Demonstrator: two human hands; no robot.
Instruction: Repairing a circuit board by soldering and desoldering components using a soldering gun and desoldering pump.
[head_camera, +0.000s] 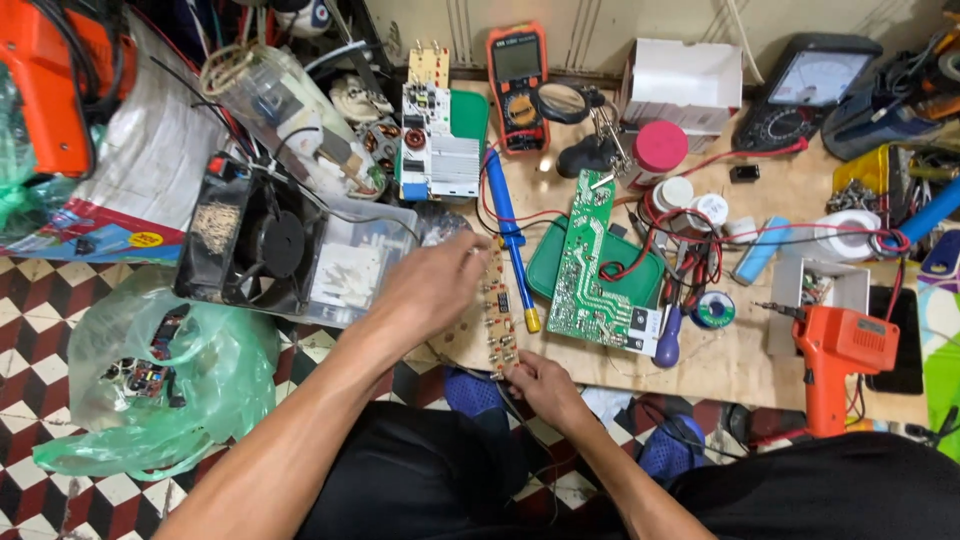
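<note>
Work on the narrow tan circuit board (493, 322) looks barely begun: the left hand (432, 285) grips its upper end, the right hand (540, 385) pinches its lower end over the desk (740, 365) edge, blue screwdriver (510, 232) lying untouched alongside.

Both hands grip a long tan circuit board (497, 320) at frame centre. Left hand (430, 285) clasps its upper end, fingers curled over the top edge. Right hand (540, 385) pinches the lower end at about 6 o'clock of the board. Blue-handled screwdriver (512, 240) lies just beside the board at 1 o'clock. Green circuit board (585, 265) at 3 o'clock, resting tilted on a green tray (545, 270). Orange multimeter (517, 85) at 12 o'clock, well apart. Orange drill (840, 355) far out at 3 o'clock. Black fan housing (255, 240) at 9 o'clock; green plastic bag (160, 385) at 8 o'clock on the tiled floor.
</note>
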